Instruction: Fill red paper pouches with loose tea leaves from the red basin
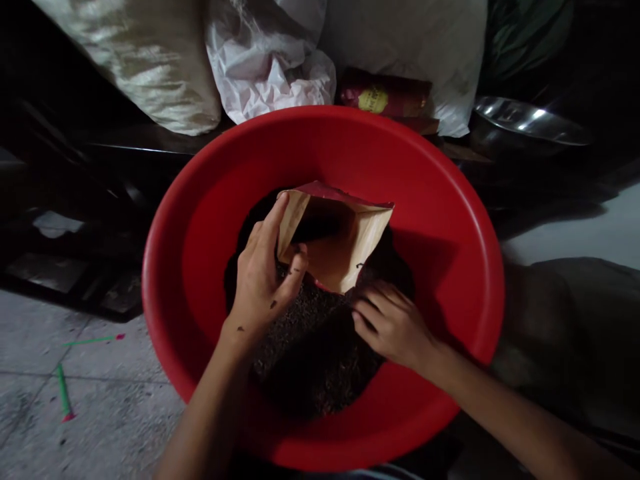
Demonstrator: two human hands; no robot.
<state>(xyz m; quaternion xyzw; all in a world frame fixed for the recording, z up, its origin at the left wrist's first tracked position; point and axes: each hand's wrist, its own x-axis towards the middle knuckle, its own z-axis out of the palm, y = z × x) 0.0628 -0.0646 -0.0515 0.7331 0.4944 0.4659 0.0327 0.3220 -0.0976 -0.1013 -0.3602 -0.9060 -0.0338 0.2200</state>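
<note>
A paper bag point(334, 250), dark red outside and tan inside, stands tilted with its mouth towards me in a large red tub point(320, 120). My left hand point(263, 277) grips the bag's left wall, thumb at the opening and fingers outside. Dark loose dried leaves point(320, 373), much like tea, lie in the tub, and a few bits stick to this hand. My right hand point(387, 323) is low at the bag's right corner, its fingers curled over the leaves. What those fingers hold is hidden. The bag's bottom is out of sight.
Behind the tub stand a pale woven sack point(155, 67), a white plastic bag point(275, 73) and a dark red packet point(385, 93) with a yellow label. A metal basin point(533, 123) is at right. Two green sticks point(64, 390) lie on the floor at left.
</note>
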